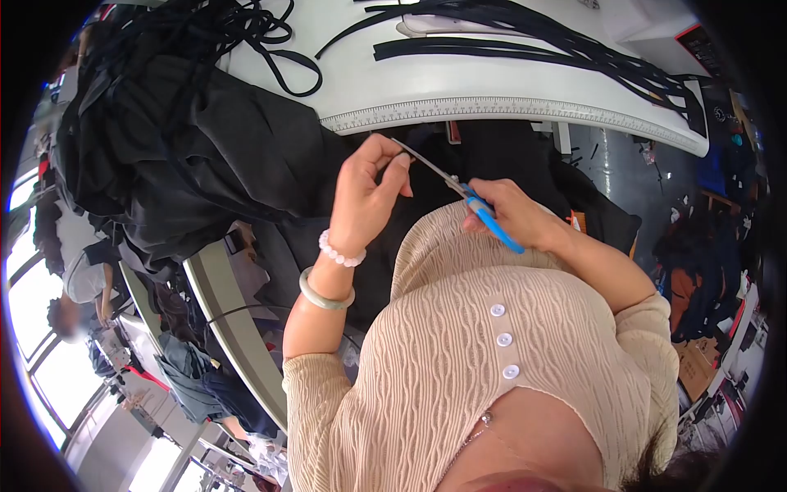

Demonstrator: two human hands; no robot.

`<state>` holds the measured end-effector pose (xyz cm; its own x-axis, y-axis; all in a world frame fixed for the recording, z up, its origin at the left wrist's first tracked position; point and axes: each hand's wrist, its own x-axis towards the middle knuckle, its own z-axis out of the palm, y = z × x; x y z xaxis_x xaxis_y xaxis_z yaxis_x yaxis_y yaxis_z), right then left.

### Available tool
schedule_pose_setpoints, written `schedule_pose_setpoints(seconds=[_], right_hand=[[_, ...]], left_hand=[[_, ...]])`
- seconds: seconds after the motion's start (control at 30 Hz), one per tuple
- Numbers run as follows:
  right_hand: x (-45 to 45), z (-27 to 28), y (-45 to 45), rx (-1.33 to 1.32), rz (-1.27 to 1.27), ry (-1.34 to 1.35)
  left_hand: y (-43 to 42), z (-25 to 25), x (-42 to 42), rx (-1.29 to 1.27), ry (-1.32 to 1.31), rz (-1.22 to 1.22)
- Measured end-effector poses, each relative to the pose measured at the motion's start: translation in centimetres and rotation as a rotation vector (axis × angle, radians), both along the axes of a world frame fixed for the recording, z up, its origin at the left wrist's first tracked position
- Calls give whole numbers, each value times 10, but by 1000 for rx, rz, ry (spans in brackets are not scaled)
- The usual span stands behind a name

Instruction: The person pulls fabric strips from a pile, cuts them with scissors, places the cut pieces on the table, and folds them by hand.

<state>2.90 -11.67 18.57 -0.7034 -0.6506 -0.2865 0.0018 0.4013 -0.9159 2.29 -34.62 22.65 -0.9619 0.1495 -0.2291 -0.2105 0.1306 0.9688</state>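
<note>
My right hand point(512, 215) holds a pair of scissors with blue handles point(492, 220); their metal blades point up and left toward my left hand. The fingers of my left hand point(373, 184) are pinched on a bit of black fabric near the blade tips, just in front of the table edge. A large heap of black fabric point(254, 148) lies to the left of my left hand, and more black cloth point(508, 156) hangs below the table edge, over my lap.
Along the front edge of the white table point(344, 74) runs a ruler strip point(492, 106). Long black straps point(525, 53) lie on the tabletop, and looped black cords point(287, 70) spill off the heap. Another person point(86, 275) is at the far left.
</note>
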Motion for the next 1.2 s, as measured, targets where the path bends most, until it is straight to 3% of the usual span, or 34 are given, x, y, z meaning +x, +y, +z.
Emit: schedule_pose_setpoints(seconds=[0.1,0.17,0.27,0.37,0.4,0.53,0.63,0.77,0.8,0.83,0.87,1.1,1.2], right_hand=[[9,-26,17,-29,-12,-65],[5,-24,20,-11,-48,-49],[-13,20,8,44,-156,-103],[-18,12,-12,-268,-283,23],[-20,24,-15,-258,-303,-149],[-26,45,-14,-207,-275,-226],[-28,48,-4,-220,-293,-151],[-46,82,32,-225,-411,117],[-47,80,34,-184,-354,374],[-57,99,60,-248,-564,235],[-63,104,76,-319,-671,298],[-91,131,192,-342,-899,470],[-98,136,235,-288,-982,576]], left_hand=[[6,-37,16,81,-147,-66],[9,-55,25,-7,-213,-180],[18,-47,29,37,-112,-194],[26,-25,22,-13,-17,-239],[28,-19,20,-44,9,-248],[33,-6,13,-86,31,-279],[34,-3,4,-23,59,-338],[22,27,-25,-201,85,-561],[24,31,-24,-170,138,-533],[13,52,-39,-267,13,-638],[7,59,-45,-295,8,-645],[-27,78,-80,-425,54,-631],[-42,75,-90,-648,119,-573]])
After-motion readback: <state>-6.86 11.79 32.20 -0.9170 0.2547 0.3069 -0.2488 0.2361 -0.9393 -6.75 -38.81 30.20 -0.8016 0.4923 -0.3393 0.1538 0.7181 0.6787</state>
